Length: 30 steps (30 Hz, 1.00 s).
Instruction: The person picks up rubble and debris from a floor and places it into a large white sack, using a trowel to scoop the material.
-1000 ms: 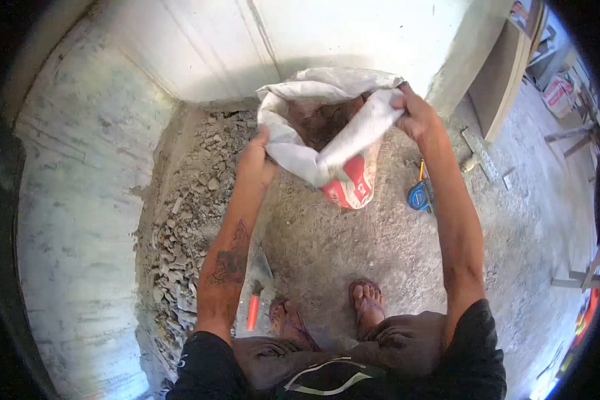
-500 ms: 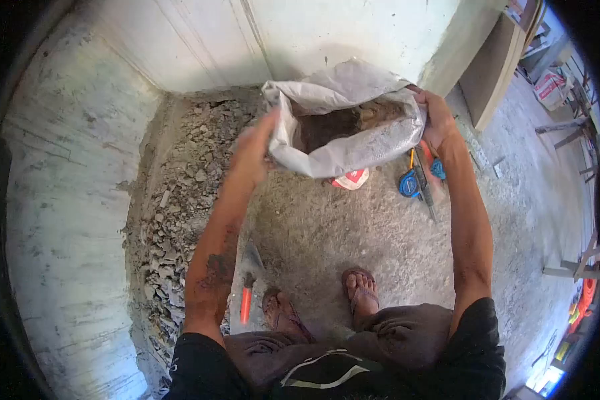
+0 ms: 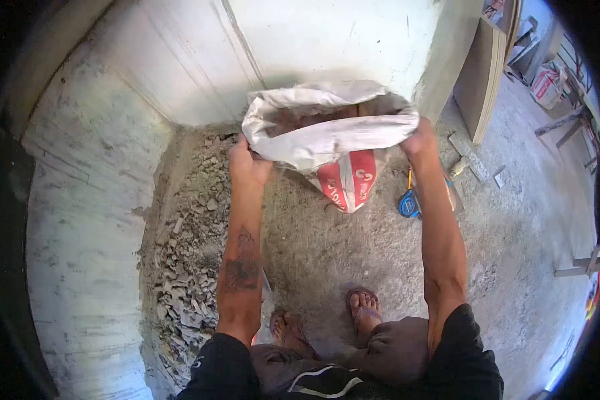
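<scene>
A white woven sack (image 3: 327,137) with red print stands open in front of me, dark rubble inside it. My left hand (image 3: 247,163) grips the rolled rim on its left side. My right hand (image 3: 417,140) grips the rim on the right. The sack's mouth is stretched wide between both hands, and its lower part hangs toward the dusty concrete floor (image 3: 353,240). My feet in sandals (image 3: 361,308) stand just behind it.
A heap of broken grey rubble (image 3: 190,247) runs along the left wall. A blue tape measure (image 3: 409,203) lies on the floor right of the sack. White walls meet in the corner behind. Boards, wooden offcuts and boxes (image 3: 547,83) lie at the right.
Both hands kept hold of the sack's rim while it was lifted and shaken; now the mouth is pulled wider and flatter. The orange-handled tool by my left foot is hidden behind my left arm.
</scene>
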Each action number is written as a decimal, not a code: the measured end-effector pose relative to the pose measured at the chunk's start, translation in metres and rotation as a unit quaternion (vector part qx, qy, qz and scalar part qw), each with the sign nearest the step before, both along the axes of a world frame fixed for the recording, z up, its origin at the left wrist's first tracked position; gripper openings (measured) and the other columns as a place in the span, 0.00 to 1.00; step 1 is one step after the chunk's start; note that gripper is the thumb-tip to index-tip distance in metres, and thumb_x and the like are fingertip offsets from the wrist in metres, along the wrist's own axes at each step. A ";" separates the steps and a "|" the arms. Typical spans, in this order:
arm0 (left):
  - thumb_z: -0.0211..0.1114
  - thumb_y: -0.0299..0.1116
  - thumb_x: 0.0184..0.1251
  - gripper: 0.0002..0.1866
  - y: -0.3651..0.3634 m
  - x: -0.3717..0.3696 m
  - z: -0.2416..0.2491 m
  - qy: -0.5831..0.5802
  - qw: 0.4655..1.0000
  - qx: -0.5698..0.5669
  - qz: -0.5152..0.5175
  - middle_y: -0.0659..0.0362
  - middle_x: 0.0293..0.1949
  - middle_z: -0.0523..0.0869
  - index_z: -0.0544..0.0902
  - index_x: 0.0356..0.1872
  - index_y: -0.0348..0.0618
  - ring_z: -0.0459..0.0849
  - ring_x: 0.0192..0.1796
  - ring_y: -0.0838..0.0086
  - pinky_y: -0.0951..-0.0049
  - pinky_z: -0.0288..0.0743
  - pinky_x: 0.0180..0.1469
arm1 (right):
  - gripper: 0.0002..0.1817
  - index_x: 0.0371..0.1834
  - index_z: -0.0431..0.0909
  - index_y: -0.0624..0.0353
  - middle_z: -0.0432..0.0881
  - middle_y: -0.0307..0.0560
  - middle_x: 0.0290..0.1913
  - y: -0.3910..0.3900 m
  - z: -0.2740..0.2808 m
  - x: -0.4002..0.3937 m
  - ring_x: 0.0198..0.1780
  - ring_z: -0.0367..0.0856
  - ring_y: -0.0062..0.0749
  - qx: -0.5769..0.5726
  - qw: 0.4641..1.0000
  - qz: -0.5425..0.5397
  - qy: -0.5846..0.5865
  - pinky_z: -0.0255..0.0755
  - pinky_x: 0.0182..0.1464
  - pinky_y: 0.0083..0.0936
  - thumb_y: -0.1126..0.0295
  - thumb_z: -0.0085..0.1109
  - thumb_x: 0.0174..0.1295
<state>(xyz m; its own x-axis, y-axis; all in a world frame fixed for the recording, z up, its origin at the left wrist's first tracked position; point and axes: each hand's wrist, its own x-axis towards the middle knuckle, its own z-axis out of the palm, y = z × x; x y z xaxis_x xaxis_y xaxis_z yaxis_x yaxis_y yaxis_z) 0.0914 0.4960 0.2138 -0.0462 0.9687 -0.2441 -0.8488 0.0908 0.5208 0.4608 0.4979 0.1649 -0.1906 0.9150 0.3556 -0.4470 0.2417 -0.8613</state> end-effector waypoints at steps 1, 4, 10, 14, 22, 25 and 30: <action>0.41 0.38 0.77 0.20 -0.015 0.014 0.027 0.027 0.998 0.049 -0.008 0.45 0.56 0.77 0.72 0.56 0.32 0.77 0.58 0.56 0.50 0.70 0.64 | 0.25 0.59 0.70 0.67 0.76 0.58 0.59 -0.006 0.009 0.004 0.61 0.73 0.48 0.025 0.968 0.124 0.215 0.65 0.66 0.43 0.57 0.31 0.76; 0.39 0.38 0.77 0.21 -0.031 0.029 0.063 0.004 0.998 0.061 -0.015 0.46 0.56 0.77 0.73 0.56 0.34 0.77 0.58 0.55 0.50 0.70 0.65 | 0.26 0.59 0.70 0.67 0.75 0.59 0.59 -0.030 0.056 0.004 0.61 0.73 0.49 0.029 0.984 -0.177 0.000 0.65 0.66 0.45 0.56 0.32 0.76; 0.42 0.42 0.75 0.17 -0.108 0.016 0.029 0.011 0.992 0.066 -0.108 0.56 0.45 0.81 0.75 0.51 0.46 0.81 0.47 0.61 0.56 0.77 0.52 | 0.28 0.61 0.70 0.67 0.77 0.58 0.57 -0.031 0.052 0.007 0.59 0.75 0.46 -0.106 0.896 0.229 0.364 0.66 0.64 0.44 0.51 0.42 0.73; 0.46 0.41 0.73 0.16 -0.165 0.021 -0.050 -0.056 0.979 -0.114 -0.157 0.57 0.48 0.81 0.75 0.52 0.46 0.80 0.51 0.62 0.53 0.73 0.58 | 0.32 0.66 0.63 0.67 0.72 0.58 0.63 -0.021 0.005 -0.017 0.63 0.71 0.48 -0.278 0.918 -0.040 0.279 0.63 0.67 0.43 0.49 0.42 0.72; 0.52 0.40 0.68 0.14 -0.098 -0.124 -0.074 0.563 0.821 -0.090 -0.036 0.58 0.37 0.80 0.78 0.40 0.41 0.78 0.38 0.69 0.63 0.72 0.42 | 0.32 0.61 0.66 0.65 0.76 0.51 0.52 -0.001 0.050 -0.079 0.51 0.76 0.39 -0.288 0.947 -0.044 0.140 0.74 0.55 0.37 0.46 0.51 0.69; 0.59 0.45 0.63 0.18 -0.029 -0.174 -0.056 0.566 0.821 -0.012 0.081 0.57 0.34 0.79 0.78 0.37 0.37 0.77 0.36 0.68 0.64 0.71 0.38 | 0.33 0.60 0.66 0.64 0.76 0.50 0.51 -0.002 0.054 -0.086 0.50 0.77 0.38 -0.295 0.946 -0.049 0.127 0.74 0.54 0.36 0.44 0.52 0.67; 0.69 0.44 0.59 0.37 -0.040 -0.044 -0.028 0.802 0.487 0.317 -0.136 0.48 0.58 0.77 0.64 0.65 0.36 0.77 0.59 0.62 0.65 0.66 0.65 | 0.34 0.61 0.66 0.65 0.76 0.53 0.53 0.001 0.066 -0.112 0.50 0.77 0.36 -0.283 0.953 -0.050 0.093 0.75 0.53 0.34 0.44 0.52 0.67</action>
<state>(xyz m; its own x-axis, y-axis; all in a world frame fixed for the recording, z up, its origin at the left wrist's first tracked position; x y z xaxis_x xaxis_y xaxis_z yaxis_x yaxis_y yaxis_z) 0.0471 0.4561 0.1863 0.4666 0.8492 0.2471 0.6956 -0.5249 0.4906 0.3484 0.4986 0.2314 -0.0741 0.9808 -0.1805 -0.6040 -0.1882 -0.7744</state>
